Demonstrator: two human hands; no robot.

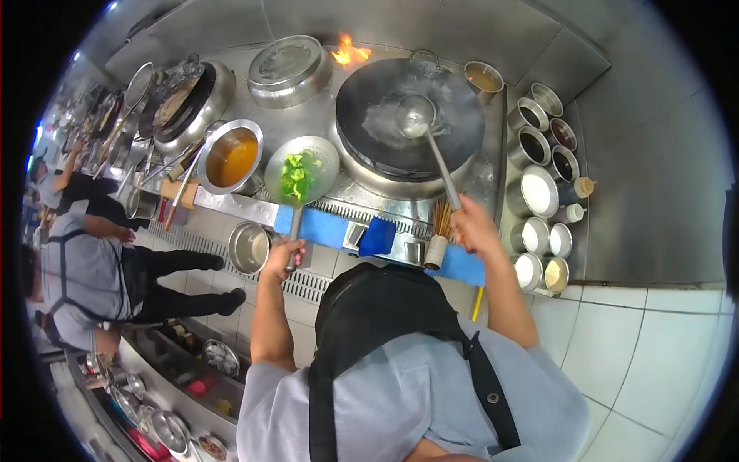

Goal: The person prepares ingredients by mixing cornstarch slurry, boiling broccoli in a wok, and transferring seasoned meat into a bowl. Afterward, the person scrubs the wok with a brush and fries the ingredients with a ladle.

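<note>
My left hand (285, 258) is closed round the handle of a perforated strainer (322, 158), which holds green vegetable pieces (295, 179) left of the wok. My right hand (473, 225) grips the handle of a ladle (443, 171). The ladle's bowl, with some pale liquid in it, is over the middle of the dark wok (366, 100). Whitish liquid and haze show inside the wok. Flames (350, 52) rise at its back left edge.
An orange-brown liquid pot (254, 137) stands left of the strainer. Seasoning containers (536, 192) line the right side. A bamboo brush (440, 223) and blue cloth (377, 237) are at the front edge. Co-workers (92, 269) stand at the left.
</note>
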